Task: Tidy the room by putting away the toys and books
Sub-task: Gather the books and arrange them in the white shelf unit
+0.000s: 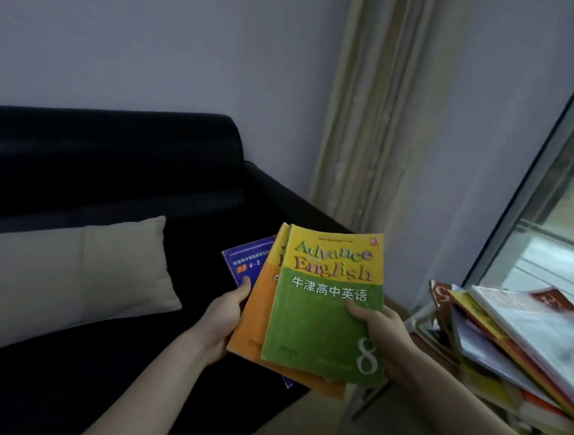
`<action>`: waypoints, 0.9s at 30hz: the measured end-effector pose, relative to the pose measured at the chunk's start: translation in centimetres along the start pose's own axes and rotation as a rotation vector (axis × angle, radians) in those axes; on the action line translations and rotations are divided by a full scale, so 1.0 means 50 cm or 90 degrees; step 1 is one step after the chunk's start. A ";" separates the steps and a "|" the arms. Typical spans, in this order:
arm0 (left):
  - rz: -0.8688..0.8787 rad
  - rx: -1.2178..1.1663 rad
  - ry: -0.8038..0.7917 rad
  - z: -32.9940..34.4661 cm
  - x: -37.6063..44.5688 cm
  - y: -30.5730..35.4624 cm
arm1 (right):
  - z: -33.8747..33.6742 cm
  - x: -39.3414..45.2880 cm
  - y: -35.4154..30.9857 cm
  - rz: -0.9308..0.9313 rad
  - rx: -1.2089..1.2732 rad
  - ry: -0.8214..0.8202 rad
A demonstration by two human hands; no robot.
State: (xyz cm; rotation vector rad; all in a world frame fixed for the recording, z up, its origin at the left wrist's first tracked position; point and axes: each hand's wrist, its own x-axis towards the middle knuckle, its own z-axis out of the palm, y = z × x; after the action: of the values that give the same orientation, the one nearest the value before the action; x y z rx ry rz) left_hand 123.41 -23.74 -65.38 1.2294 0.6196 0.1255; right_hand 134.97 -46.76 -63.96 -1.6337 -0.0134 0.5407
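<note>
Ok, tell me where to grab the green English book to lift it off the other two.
Pinch the green book at its lower right edge, coming from the right, where the right hand already has its thumb on the cover. That edge overhangs the orange book and is free; the left hand holds the fanned books from the other side.

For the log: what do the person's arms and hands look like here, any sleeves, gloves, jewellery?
Both forearms are bare up to the frame edge, with no sleeve showing. The left hand and right hand wear no gloves. No ring, watch or bracelet is visible on either, though the picture is dim and slightly soft.
</note>
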 end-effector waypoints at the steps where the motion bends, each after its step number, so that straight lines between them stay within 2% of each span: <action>1: 0.012 0.003 0.018 -0.003 0.009 -0.008 | 0.004 0.007 -0.002 -0.005 -0.006 -0.008; 5: 0.147 0.108 0.049 0.004 0.036 0.012 | 0.005 0.036 0.027 0.000 0.022 0.004; 8: 0.193 0.118 0.045 0.011 0.065 0.035 | -0.003 0.050 0.069 0.036 0.110 0.048; 13: 0.134 0.211 -0.038 0.017 0.117 0.032 | -0.023 0.070 0.073 0.016 0.140 0.096; 17: 0.040 0.165 -0.024 0.050 0.124 0.020 | -0.028 0.071 0.085 0.040 0.158 0.091; 22: 0.019 0.114 0.018 0.070 0.105 0.009 | -0.052 0.010 0.101 0.114 0.206 0.045; 24: 0.025 0.104 0.013 0.093 0.087 0.005 | -0.084 -0.039 0.097 0.092 0.210 0.062; 27: 0.017 0.109 -0.003 0.162 0.046 0.000 | -0.151 -0.129 0.069 -0.002 0.213 0.141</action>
State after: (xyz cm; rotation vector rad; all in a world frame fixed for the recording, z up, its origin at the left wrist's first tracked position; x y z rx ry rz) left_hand 129.43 -29.60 -64.65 1.4040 0.6193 0.0938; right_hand 130.85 -56.42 -64.76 -1.3562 0.2279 0.3359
